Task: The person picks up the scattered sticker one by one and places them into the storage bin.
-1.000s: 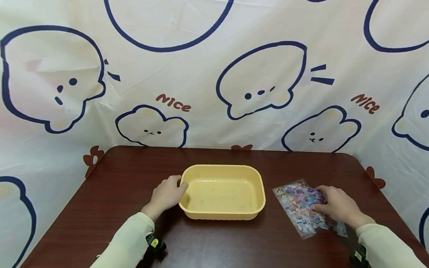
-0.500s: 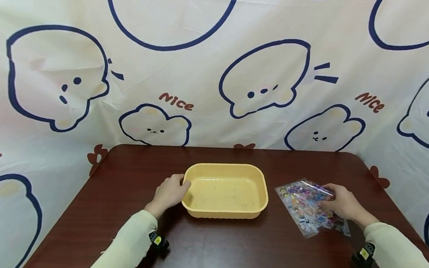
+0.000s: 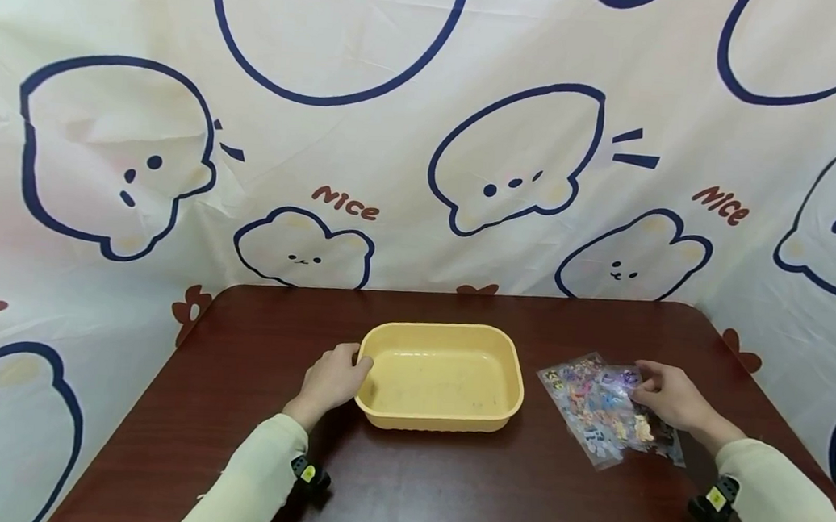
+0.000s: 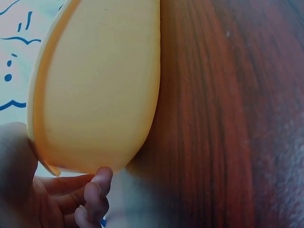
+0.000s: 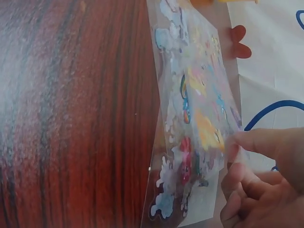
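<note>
A pale yellow plastic basin (image 3: 439,376) stands on the table. My left hand (image 3: 333,376) grips its left end, thumb over the rim and the other fingers bent against the outer wall. In the left wrist view the side wall of the basin (image 4: 99,85) is close up. To the right lies a clear packet of colourful cartoon stickers (image 3: 590,402). My right hand (image 3: 678,396) pinches its right edge between thumb and fingers. The right wrist view shows sticker sheets (image 5: 204,95) layered in the clear plastic, with the fingertips (image 5: 235,142) right at their edge.
The dark brown wooden table (image 3: 446,489) reaches to a white curtain (image 3: 397,146) printed with blue-outlined cartoon figures, which hangs behind it and along both sides. A black device (image 3: 714,500) is strapped to each wrist.
The right hand has drawn back slightly to the right, and the packet's right side shows bent under its fingers. The left hand keeps its hold on the basin.
</note>
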The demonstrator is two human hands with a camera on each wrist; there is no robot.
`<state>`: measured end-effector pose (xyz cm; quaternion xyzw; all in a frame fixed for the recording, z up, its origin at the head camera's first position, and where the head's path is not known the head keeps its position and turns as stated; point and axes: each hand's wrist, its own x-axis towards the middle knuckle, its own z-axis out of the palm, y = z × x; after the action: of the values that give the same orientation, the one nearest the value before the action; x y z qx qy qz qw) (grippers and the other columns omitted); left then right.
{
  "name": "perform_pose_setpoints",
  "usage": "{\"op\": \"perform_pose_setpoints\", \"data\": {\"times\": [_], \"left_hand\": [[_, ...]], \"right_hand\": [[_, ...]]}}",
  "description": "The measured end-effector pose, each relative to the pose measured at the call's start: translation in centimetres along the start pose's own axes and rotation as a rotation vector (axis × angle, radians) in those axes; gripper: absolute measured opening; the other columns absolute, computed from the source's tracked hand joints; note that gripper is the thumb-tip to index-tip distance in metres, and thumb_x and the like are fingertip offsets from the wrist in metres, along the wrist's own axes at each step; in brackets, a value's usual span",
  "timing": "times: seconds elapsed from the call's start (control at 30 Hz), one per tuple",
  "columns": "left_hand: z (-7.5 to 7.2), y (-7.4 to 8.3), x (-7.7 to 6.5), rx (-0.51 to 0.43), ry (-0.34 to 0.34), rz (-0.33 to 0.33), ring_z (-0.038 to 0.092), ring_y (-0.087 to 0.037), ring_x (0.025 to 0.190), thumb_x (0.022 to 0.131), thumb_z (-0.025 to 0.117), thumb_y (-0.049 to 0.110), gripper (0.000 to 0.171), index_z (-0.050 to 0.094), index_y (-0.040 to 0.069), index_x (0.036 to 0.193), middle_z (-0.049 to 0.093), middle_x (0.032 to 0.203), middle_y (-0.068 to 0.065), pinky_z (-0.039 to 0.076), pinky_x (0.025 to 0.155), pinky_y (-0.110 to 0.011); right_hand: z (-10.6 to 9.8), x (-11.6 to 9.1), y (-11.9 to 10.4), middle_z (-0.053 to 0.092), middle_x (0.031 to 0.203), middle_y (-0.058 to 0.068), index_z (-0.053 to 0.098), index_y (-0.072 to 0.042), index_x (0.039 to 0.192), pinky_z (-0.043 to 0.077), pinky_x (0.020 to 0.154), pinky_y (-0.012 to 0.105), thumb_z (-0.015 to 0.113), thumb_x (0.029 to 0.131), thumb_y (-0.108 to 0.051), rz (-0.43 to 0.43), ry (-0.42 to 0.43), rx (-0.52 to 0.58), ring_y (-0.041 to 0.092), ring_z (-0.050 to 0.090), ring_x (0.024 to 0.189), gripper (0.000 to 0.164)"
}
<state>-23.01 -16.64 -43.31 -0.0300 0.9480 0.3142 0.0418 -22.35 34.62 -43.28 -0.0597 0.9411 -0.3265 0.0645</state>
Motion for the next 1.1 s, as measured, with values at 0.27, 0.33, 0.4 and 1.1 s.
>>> {"op": "perform_pose_setpoints", "data": {"times": [0.27, 0.33, 0.4, 1.1], "left_hand": [[0.1, 0.1, -0.1, -0.001, 0.001, -0.010, 0.060, -0.013, 0.063, 0.101, 0.049, 0.033, 0.044, 0.064, 0.006, 0.132, 0.067, 0.079, -0.002, 0.042, 0.059, -0.028], [0.1, 0.1, -0.1, -0.004, 0.002, -0.012, 0.060, -0.013, 0.062, 0.101, 0.049, 0.032, 0.042, 0.066, 0.007, 0.129, 0.066, 0.077, -0.002, 0.042, 0.058, -0.028], [0.1, 0.1, -0.1, -0.010, 0.001, -0.014, 0.060, -0.013, 0.061, 0.101, 0.049, 0.032, 0.041, 0.067, 0.007, 0.128, 0.066, 0.076, -0.003, 0.042, 0.057, -0.028], [-0.1, 0.1, 0.0, -0.069, -0.036, -0.006, 0.058, -0.014, 0.058, 0.101, 0.049, 0.026, 0.038, 0.069, 0.004, 0.124, 0.066, 0.075, -0.003, 0.043, 0.054, -0.027]], "right_hand": [[-0.7, -0.1, -0.1, 0.066, 0.078, 0.004, 0.063, 0.012, 0.114, 0.047, 0.058, 0.027, 0.064, 0.097, -0.016, 0.082, 0.002, 0.059, 0.011, 0.053, 0.067, 0.033], [-0.6, -0.2, -0.1, 0.063, 0.076, 0.004, 0.066, 0.007, 0.103, 0.045, 0.055, 0.027, 0.062, 0.098, -0.016, 0.066, 0.012, 0.062, 0.010, 0.051, 0.065, 0.024], [-0.5, -0.3, -0.1, 0.061, 0.073, 0.004, 0.067, 0.005, 0.101, 0.042, 0.052, 0.027, 0.059, 0.100, -0.014, 0.044, 0.034, 0.061, 0.009, 0.049, 0.059, 0.021], [-2.5, -0.7, -2.7, 0.065, 0.072, 0.004, 0.063, 0.009, 0.108, 0.039, 0.050, 0.027, 0.050, 0.107, -0.026, 0.016, 0.129, 0.141, 0.015, 0.050, 0.059, 0.038]]}}
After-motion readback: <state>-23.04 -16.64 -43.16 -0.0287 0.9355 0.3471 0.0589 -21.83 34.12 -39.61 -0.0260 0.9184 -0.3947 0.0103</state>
